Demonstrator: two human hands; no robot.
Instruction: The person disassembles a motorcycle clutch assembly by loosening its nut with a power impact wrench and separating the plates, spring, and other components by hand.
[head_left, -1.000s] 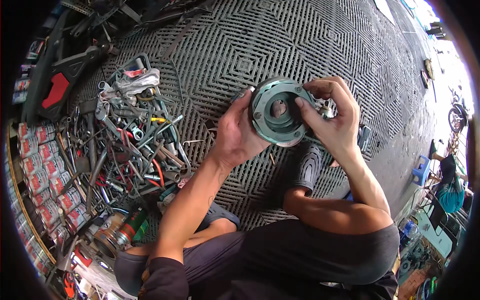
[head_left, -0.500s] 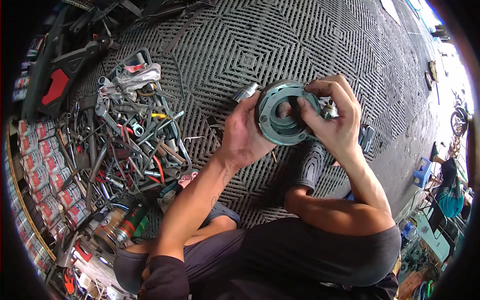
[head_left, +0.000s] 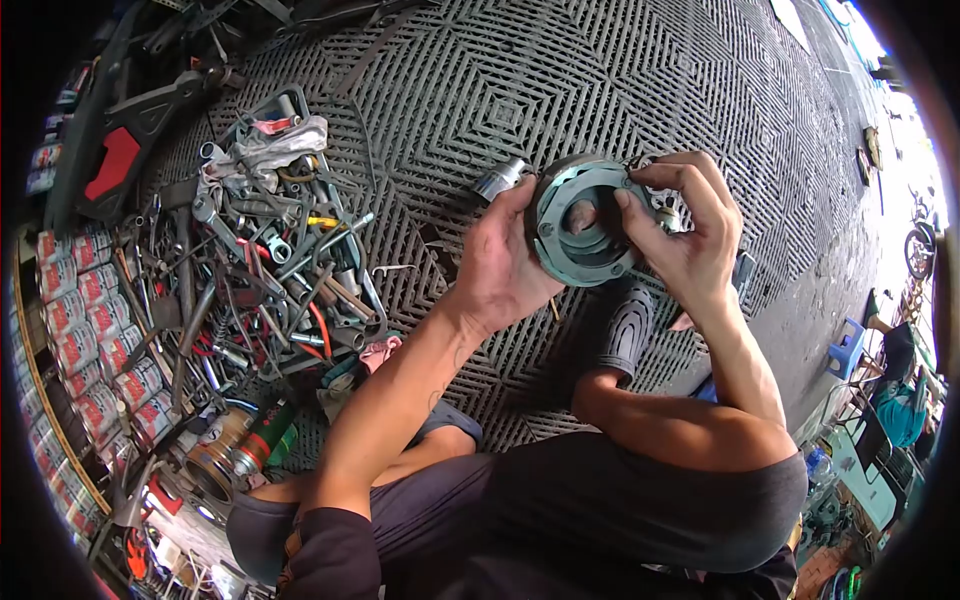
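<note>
A round, grey-green metal ring part (head_left: 556, 255) with a stepped bore and small holes in its face is held up above the mat. My left hand (head_left: 498, 260) is closed round its left side, and a fingertip shows through the central opening. On the right, my right hand (head_left: 695, 240) pinches the rim, its thumb on the face near the inner edge and its fingers curled over the top. A shiny metal socket (head_left: 500, 180) lies just beyond my left thumb. Another small metal piece (head_left: 668, 215) shows behind my right fingers, partly hidden.
A heap of wrenches, sockets and other tools (head_left: 285, 250) covers the mat on the left. Rows of cans (head_left: 95, 350) stand beyond it. A spray can (head_left: 265, 440) lies near my left knee. My shoe (head_left: 625, 325) rests on the slatted mat (head_left: 500, 60). A blue stool (head_left: 846, 342) stands far right.
Both hands and the ring part have shifted slightly right in the view, with a small shift of the whole scene. The grip looks much the same.
</note>
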